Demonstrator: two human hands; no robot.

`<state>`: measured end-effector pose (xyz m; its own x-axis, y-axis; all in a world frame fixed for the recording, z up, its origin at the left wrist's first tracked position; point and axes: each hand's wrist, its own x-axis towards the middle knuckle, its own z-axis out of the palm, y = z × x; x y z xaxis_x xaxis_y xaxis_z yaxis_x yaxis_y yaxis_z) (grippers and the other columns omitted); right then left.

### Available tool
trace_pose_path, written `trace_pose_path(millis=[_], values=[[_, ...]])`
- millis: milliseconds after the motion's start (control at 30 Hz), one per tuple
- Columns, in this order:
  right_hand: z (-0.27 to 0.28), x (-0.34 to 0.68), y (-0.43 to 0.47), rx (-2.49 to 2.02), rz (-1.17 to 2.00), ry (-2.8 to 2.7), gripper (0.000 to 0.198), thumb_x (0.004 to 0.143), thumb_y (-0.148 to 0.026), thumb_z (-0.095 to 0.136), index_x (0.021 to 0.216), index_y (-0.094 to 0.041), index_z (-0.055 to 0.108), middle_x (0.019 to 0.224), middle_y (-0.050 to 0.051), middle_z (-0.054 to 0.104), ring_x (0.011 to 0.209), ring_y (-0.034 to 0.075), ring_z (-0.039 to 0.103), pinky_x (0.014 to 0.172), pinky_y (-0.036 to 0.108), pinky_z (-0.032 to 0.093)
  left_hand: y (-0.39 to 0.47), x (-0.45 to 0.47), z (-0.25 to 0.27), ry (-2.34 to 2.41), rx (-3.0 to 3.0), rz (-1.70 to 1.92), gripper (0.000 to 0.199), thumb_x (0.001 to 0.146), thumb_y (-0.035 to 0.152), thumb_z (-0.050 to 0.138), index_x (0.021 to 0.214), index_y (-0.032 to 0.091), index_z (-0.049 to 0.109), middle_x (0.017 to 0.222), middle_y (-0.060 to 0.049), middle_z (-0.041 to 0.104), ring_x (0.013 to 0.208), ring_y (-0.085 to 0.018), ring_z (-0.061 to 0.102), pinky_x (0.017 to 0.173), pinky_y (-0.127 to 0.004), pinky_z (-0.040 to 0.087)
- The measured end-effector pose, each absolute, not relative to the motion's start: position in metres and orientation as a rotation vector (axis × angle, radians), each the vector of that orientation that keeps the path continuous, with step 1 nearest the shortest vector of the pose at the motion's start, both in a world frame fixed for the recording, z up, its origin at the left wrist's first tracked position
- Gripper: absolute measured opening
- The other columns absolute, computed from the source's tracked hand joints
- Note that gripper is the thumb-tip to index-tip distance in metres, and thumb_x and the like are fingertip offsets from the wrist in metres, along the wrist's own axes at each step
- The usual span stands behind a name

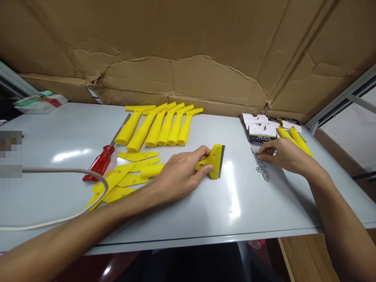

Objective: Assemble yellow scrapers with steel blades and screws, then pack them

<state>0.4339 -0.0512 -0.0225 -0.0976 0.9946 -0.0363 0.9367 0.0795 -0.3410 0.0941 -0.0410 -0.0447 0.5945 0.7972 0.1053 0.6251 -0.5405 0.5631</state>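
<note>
Grasping, left hand (182,168): yellow scraper (216,156) by its neck (201,163), left of screw pile (263,171)
Scraper: likely light, stiff; safest held by handle (151,170), off blade (222,161)
Right hand (283,150): fingers bunched at pile's far end; cannot tell whether grasping

Left hand (182,170) curled, right hand (283,152) pinching

Both bare forearms cross the front edge of the tabletop (190,219). The left forearm (100,225) slants in over its left part; the hand is near its middle, back upward, fingers wrapped, thumb extended. The right forearm (335,207) enters over its right part, wrist bent inward, thumb and fingertips drawn together low over its surface.
</note>
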Motion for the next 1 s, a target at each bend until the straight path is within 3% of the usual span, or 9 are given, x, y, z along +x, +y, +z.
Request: trace_pose_path(millis=[433, 633, 833, 1000], values=[[-0.022, 0.439, -0.055, -1.914, 0.307, -2.221, 0.018, 0.09, -0.035, 0.067, 0.078, -0.024, 0.073, 0.075, 0.003, 0.075, 0.063, 0.018, 0.066, 0.061, 0.034, 0.049, -0.035, 0.093, -0.045, 1.186, 2.322, 0.514, 0.022, 0.097, 0.034, 0.06, 0.116, 0.022, 0.061, 0.117, -0.009, 0.076, 0.1, -0.03, 0.072, 0.083, -0.043, 0.052], [-0.018, 0.4, -0.066, -1.525, 0.612, -1.865, 0.026, 0.093, -0.045, 0.072, 0.092, -0.02, 0.077, 0.078, 0.006, 0.077, 0.059, 0.017, 0.068, 0.056, 0.033, 0.056, -0.034, 0.095, -0.045, 1.218, 2.294, 0.506, 0.024, 0.097, 0.034, 0.061, 0.117, 0.021, 0.062, 0.121, -0.009, 0.075, 0.104, -0.031, 0.072, 0.086, -0.044, 0.054], [-0.032, 0.348, -0.08, -1.127, 0.555, -2.078, 0.01, 0.097, -0.027, 0.071, 0.099, -0.023, 0.08, 0.096, 0.005, 0.079, 0.082, 0.017, 0.073, 0.068, 0.031, 0.058, -0.033, 0.098, -0.044, 1.244, 2.291, 0.481, 0.026, 0.097, 0.032, 0.063, 0.12, 0.021, 0.063, 0.12, -0.011, 0.074, 0.107, -0.033, 0.071, 0.088, -0.046, 0.054], [-0.049, 0.332, -0.076, -0.978, 0.447, -2.124, 0.008, 0.094, -0.022, 0.074, 0.099, -0.024, 0.08, 0.105, 0.006, 0.066, 0.09, 0.016, 0.065, 0.071, 0.031, 0.056, -0.029, 0.103, -0.044, 1.204, 2.193, 0.455, 0.026, 0.098, 0.032, 0.063, 0.121, 0.02, 0.062, 0.127, -0.012, 0.071, 0.117, -0.034, 0.067, 0.097, -0.05, 0.052]])
